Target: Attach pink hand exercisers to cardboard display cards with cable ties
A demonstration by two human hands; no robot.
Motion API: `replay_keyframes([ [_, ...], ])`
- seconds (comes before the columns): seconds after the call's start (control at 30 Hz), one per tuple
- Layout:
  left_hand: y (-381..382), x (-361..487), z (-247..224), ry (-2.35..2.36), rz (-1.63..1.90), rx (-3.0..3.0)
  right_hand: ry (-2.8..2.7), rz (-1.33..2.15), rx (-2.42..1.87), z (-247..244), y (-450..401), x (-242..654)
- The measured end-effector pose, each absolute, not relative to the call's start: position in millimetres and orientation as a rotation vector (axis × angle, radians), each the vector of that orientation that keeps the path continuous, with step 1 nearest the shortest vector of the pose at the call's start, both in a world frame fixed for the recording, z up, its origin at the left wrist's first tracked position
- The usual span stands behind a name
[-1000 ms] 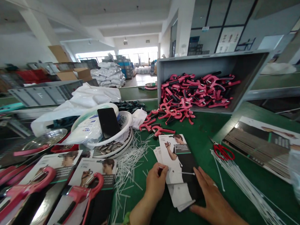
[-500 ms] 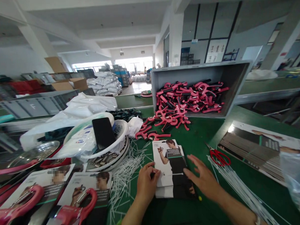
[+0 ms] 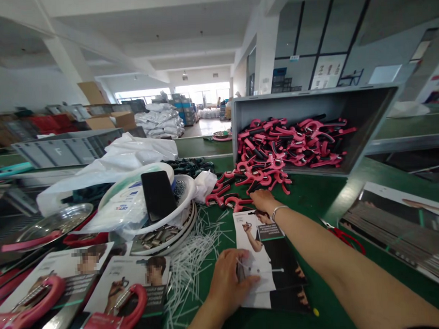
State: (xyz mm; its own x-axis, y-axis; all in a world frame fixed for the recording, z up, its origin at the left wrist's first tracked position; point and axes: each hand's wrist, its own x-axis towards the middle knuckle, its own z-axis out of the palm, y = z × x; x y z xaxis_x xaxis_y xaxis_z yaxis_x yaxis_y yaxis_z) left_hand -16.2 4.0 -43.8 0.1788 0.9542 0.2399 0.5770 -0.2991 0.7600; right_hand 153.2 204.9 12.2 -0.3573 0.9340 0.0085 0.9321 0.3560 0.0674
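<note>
1. Left hand (image 3: 230,280): fingers closed on printed card (image 3: 254,238), 6 o'clock of pink grips (image 3: 258,170).
2. Right hand (image 3: 264,201): apparently picking among grips; finger closure indeterminable.
3. Lifting one calls for clearing its neighbours.

Printed black-and-white cards (image 3: 259,286) lie loosely stacked, a white tie (image 3: 277,270) across the top; pink-and-black grips (image 3: 257,174) sprawl tangled beyond.

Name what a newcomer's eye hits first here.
The heap of pink-and-black hand grips spilling from the tipped grey bin, beyond the cards. Next, the black phone leaning on the white bowl, left of centre, and loose white ties strewn left of the cards.
</note>
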Motion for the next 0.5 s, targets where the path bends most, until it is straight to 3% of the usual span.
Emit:
replay_keyframes([
  [0.17, 4, -16, -38, 1.437, 0.874, 1.912, 2.674, 0.246, 1.724, 30, 202, 160],
  [0.5, 5, -20, -29, 1.353, 0.644, 1.999, 2.652, 0.41, 2.135, 85, 159, 202],
])
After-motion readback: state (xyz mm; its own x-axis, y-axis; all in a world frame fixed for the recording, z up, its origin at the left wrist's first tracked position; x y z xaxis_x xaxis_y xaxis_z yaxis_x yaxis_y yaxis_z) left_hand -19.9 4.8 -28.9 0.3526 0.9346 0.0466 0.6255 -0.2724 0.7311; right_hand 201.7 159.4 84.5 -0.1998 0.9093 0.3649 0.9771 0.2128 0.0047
